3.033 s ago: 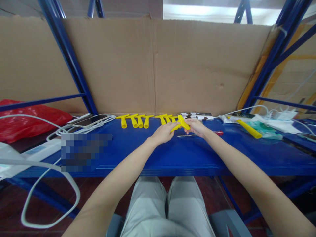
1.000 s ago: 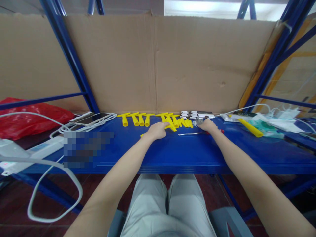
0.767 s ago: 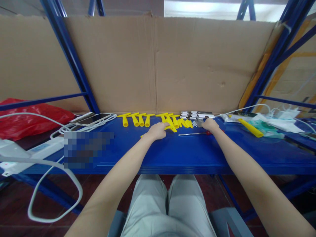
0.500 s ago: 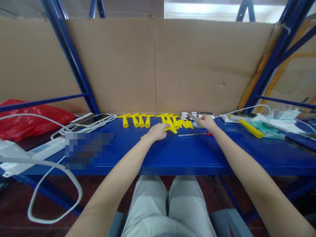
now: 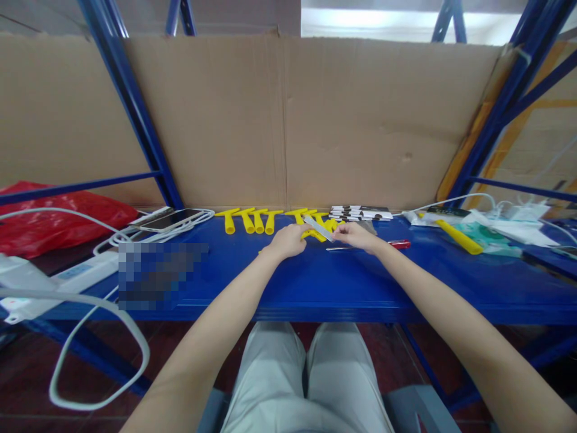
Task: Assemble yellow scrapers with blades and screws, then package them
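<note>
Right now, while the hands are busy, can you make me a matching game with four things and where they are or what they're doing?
Things:
1. right hand
2. red plastic bag
3. left hand
4. red-handled screwdriver

Places and states:
A. lying on the blue table, partly hidden from view
B. holding a yellow piece
C. holding a flat, silvery strip
D. over at the far left of the picture

Right pairs: 1-C, 2-D, 3-B, 4-A
</note>
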`<state>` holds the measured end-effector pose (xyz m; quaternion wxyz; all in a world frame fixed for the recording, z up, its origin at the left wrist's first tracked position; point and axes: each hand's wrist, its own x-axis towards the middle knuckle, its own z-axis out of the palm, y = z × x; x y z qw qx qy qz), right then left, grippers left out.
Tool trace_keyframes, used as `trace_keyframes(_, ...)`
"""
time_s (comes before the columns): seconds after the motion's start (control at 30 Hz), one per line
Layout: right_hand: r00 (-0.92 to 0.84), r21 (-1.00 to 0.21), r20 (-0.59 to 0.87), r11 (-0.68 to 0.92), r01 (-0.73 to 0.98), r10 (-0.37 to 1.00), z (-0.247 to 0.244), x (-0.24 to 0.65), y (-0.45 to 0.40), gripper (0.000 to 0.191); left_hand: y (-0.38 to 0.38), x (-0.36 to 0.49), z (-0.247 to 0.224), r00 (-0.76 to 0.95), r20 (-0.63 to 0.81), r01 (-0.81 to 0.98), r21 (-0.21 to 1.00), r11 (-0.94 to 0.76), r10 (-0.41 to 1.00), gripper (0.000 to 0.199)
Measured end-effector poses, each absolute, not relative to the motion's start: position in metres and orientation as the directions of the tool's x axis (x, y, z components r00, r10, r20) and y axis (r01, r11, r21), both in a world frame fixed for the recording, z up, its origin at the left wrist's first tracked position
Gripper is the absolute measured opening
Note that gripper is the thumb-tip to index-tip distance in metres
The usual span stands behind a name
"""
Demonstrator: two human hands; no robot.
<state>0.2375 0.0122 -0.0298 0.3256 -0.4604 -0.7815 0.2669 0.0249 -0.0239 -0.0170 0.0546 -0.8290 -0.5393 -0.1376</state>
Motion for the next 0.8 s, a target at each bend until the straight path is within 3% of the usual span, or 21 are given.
trace_keyframes(0.8, -0.393, -0.699, 0.234, 0.435, 0.567, 0.889, -0.0300, 0.2407, 0.0136, 0.026, -0.0268, 0.0263, -0.0163, 0.417, 0.363, 0.883, 0.054, -0.465, 0.833, 0.054)
